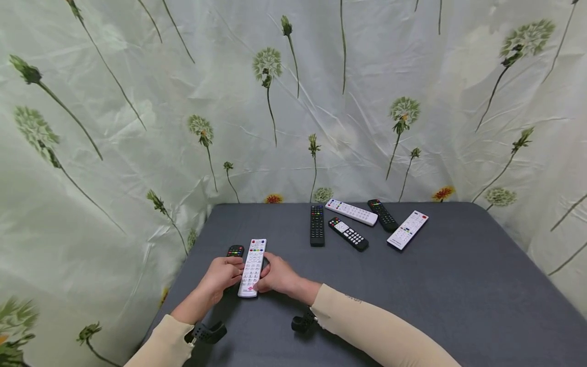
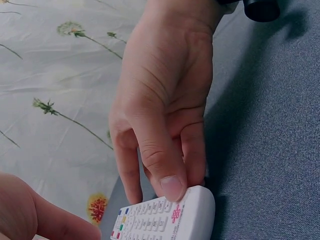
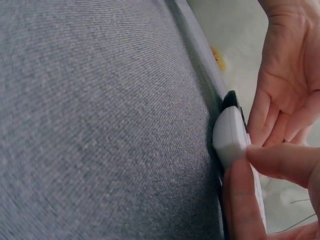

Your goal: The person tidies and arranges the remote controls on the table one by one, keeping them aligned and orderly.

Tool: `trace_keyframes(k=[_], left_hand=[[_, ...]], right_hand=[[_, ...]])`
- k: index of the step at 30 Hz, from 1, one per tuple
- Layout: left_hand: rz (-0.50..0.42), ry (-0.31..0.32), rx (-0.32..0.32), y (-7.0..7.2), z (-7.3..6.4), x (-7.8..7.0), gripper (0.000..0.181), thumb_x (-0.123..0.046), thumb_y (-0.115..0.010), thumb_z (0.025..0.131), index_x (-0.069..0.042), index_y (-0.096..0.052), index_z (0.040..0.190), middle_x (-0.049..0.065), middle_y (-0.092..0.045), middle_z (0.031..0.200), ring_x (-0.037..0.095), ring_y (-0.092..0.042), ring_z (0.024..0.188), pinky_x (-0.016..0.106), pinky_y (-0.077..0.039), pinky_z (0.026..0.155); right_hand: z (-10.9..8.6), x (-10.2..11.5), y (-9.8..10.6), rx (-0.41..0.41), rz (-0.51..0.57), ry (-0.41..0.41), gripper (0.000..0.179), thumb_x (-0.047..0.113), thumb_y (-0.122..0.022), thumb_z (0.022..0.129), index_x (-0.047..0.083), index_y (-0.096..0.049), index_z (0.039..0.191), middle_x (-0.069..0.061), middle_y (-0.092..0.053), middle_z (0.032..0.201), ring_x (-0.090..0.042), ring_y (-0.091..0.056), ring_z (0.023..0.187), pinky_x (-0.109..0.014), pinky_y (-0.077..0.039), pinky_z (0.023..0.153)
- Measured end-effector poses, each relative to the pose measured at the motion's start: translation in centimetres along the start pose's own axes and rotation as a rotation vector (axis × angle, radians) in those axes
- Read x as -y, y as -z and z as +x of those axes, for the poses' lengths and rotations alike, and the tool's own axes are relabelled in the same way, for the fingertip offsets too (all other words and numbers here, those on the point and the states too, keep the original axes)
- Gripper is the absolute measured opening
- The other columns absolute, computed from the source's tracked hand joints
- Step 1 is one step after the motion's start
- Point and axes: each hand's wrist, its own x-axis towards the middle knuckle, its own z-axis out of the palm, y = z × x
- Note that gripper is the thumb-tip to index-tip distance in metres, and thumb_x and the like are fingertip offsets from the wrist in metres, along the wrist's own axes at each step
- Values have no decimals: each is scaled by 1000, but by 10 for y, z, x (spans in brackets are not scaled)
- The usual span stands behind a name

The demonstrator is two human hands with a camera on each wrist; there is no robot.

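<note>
White remote (image 1: 251, 267), buttons up, is at the 9 o'clock side of the grey table (image 1: 458, 285), its far end pointing just past 12 o'clock. At its 3 o'clock, the right hand (image 1: 277, 275) pinches its near end, thumb on top. At its 9 o'clock, the left hand (image 1: 223, 275) has fairly straight fingers beside the edge; I cannot tell whether they touch it. A black remote (image 1: 236, 250) shows at 11 o'clock, partly hidden by that hand. Well apart, at 2 o'clock, lie five more: a square-ended black one (image 1: 317, 226), a long white one (image 1: 351, 212) at its 2 o'clock, a silver-topped one (image 1: 348, 234) at its 4 o'clock, and farther toward 3 o'clock, a round-ended black one (image 1: 382, 215) and a short white one (image 1: 407, 230). Flowered cloth (image 1: 293, 117) hangs at 12 o'clock.
</note>
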Motion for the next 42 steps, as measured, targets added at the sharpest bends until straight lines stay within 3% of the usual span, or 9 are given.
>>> trace_keyframes(k=[11,24,28,34,38,42], left_hand=[[8,8,-10,1,-5,-2,49,9,-47,91,17,-45,140,35,-53,135,31,-59,115,48,-50,99],[35,2,-29,-4,-10,-7,49,5,-51,92,16,-46,140,31,-54,133,31,-58,112,50,-49,98],[67,-17,-45,-6,-9,-8,49,2,-53,92,16,-48,139,29,-57,131,30,-60,109,49,-50,96],[150,-91,-71,-10,-9,-15,46,-1,-52,93,16,-51,137,32,-53,136,35,-57,116,53,-48,99],[204,-161,-80,-16,-10,-24,44,-4,-52,97,11,-52,138,31,-52,139,39,-55,121,54,-47,99],[149,-214,-59,-29,-7,-33,43,-6,-52,100,5,-52,141,29,-51,141,41,-53,125,54,-45,102]], right_hand=[[-4,-1,0,15,-72,20,99,-11,-83,72,-6,-29,154,-16,-63,91,-17,-67,69,-29,-59,63],[-9,1,1,-13,-240,63,96,1,-88,71,-4,-36,151,-5,-65,82,-13,-59,68,-24,-47,60],[-10,1,1,-2,-182,46,95,0,-86,74,-4,-33,152,-7,-65,85,-14,-63,69,-26,-52,60],[-11,4,3,10,-61,50,86,-2,-79,81,-5,-31,153,-12,-66,88,-26,-71,71,-35,-60,64],[-11,12,12,-24,-163,112,75,7,-77,86,-3,-40,150,-8,-68,89,-27,-71,70,-34,-58,62],[-11,22,29,-73,-230,152,62,12,-74,90,3,-49,145,-5,-67,94,-31,-70,78,-35,-56,66]])
